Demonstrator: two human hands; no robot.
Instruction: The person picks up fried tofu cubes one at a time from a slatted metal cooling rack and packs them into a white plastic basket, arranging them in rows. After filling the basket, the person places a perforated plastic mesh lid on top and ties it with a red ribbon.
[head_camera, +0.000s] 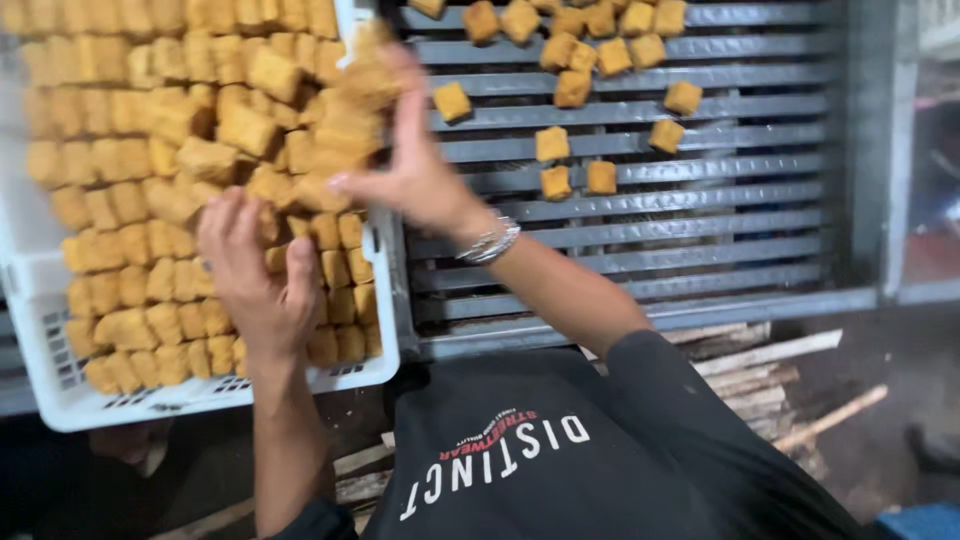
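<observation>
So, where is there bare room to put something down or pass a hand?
The slatted metal rack is bare along its lower slats, below the scattered fried cubes and right of the right hand. The white crate is packed full, and the left hand rests on its cubes. The rack's top edge is also crowded.

There are no boxes with labels, no signs and no screens here; the only printed thing is on the black shirt (560, 450) at the bottom middle of the picture; it has a row of big white letters, seen upside down, slanting up to the right; just above them sits a short row of small red letters; the letters lie on the chest part, below the grey metal slats.
</observation>
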